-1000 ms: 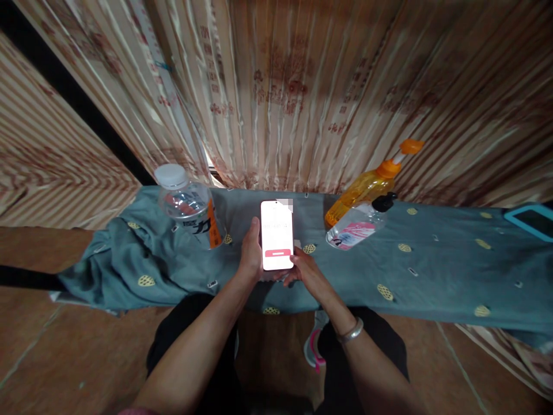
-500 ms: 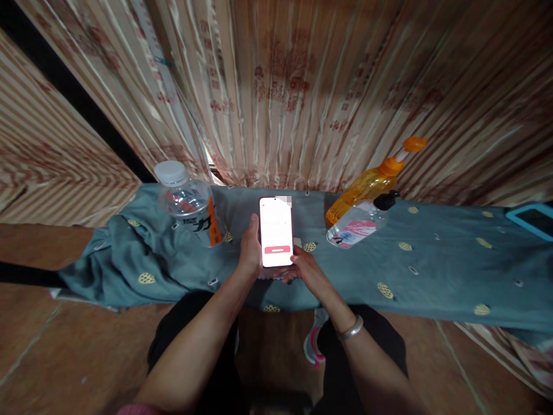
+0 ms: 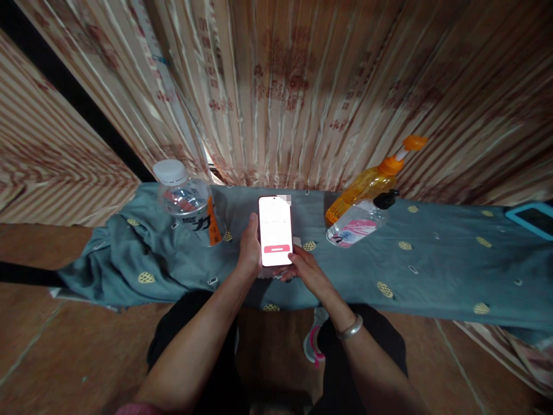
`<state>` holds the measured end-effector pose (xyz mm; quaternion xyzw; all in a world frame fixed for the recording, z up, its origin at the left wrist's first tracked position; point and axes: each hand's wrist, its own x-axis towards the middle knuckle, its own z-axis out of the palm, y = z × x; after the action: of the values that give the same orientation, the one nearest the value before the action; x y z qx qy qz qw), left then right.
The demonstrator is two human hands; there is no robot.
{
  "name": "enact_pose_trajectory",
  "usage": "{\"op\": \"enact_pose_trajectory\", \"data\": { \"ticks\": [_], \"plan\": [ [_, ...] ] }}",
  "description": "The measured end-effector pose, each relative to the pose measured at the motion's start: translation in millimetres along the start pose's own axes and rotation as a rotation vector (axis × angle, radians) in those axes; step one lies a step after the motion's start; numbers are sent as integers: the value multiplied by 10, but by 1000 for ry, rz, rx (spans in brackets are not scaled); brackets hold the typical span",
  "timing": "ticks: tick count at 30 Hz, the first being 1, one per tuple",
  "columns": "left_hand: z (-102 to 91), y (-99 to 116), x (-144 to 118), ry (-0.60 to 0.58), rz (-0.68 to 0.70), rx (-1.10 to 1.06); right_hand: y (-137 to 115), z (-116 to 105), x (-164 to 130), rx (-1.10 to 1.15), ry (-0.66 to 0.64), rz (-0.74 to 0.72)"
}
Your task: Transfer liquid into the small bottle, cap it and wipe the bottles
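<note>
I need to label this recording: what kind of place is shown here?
Probably a room in a home: patterned curtains hang behind a low surface under a teal cloth holding a water bottle and a pump bottle, over a tiled floor.

1. A cloth (image 3: 432,271) covered the table, with a curtain (image 3: 294,92) hanging behind it.
2. A phone (image 3: 275,230) was held above the cloth's middle, the left hand (image 3: 249,251) on its left edge and the right hand (image 3: 305,270) at its lower right corner.
3. A water bottle (image 3: 185,202) stood on the cloth left of the phone.
4. Two pump bottles (image 3: 363,202) stood close together right of the phone.
5. A tablet (image 3: 531,219) lay at the far right edge.
6. The person's shoe (image 3: 314,346) rested on the floor below the table.
</note>
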<state>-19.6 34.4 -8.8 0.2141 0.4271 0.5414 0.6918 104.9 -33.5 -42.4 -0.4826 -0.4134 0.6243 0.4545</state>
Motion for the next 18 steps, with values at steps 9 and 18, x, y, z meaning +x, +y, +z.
{"op": "enact_pose_trajectory", "data": {
  "ticks": [9,18],
  "plan": [
    [-12,1,-25,-28,-26,50,12,19,11,36,33,1],
    [-17,-6,-17,-14,-39,36,23,6,4,38,40,-8]
  ]
}}
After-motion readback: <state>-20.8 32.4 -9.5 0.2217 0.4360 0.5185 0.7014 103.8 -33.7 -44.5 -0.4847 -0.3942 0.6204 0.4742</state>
